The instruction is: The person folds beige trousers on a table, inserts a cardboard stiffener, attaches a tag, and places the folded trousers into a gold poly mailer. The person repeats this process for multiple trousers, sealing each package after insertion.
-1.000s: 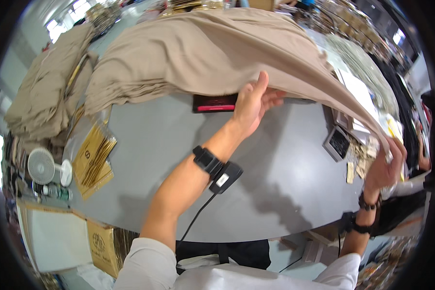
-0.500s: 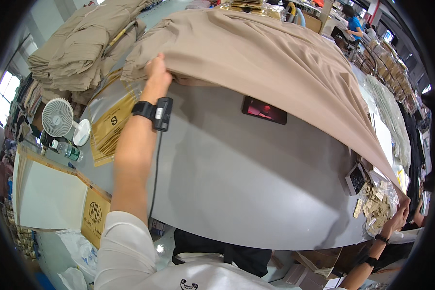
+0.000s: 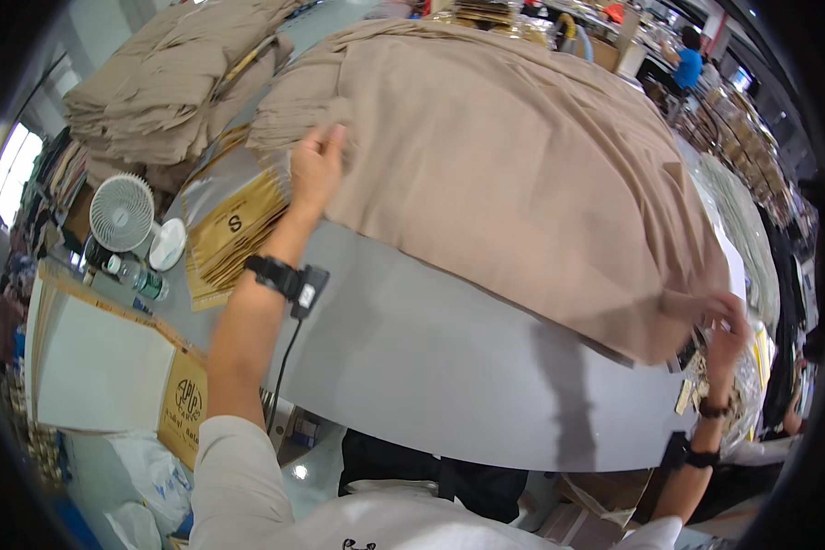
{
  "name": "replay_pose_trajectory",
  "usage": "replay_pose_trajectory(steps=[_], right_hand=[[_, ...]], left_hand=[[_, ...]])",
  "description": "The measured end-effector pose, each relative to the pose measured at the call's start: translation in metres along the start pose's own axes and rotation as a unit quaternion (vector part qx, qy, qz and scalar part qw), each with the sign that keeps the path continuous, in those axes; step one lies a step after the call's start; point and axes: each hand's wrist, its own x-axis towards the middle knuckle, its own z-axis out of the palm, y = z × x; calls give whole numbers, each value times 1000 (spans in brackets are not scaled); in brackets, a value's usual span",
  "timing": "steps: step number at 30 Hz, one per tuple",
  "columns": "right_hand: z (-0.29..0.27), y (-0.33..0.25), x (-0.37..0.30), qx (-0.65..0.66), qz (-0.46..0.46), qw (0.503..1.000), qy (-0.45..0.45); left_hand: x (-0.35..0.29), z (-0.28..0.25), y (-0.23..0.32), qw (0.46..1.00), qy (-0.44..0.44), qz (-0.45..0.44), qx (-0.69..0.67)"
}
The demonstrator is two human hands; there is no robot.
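A large piece of beige fabric lies spread over the grey table, its near edge slanting from my left hand down toward the right. My left hand hovers at the fabric's left side, fingers loosely bent with a gap at the thumb and no cloth visibly gripped. At the fabric's right corner, my right hand is raised with fingers apart, slightly smeared by motion; its fingertips are close to the cloth, and touch cannot be made out. The fabric covers the spot where a phone lay.
Stacked beige cloth rises at the far left. Gold-and-clear plastic bags, a white fan, a water bottle and an open carton stand left. Small tags lie by my right wrist. A person in blue is far right.
The fabric's near edge has come down toward me, flattening onto the table and covering the phone. My right hand has moved up and away from the edge; both hands have loosened from the cloth.
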Motion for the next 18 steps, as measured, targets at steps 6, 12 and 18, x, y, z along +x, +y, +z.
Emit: replay_pose_trajectory(steps=[6,12,18], right_hand=[[134,-211,42,140,-110,947,-268],[168,-227,54,162,-205,956,-131],[48,-196,19,224,-96,949,199]], left_hand=[[-110,76,98,946,-225,225,-59],[-172,110,120,934,-276,166,-151],[-142,92,60,987,-130,71,71]])
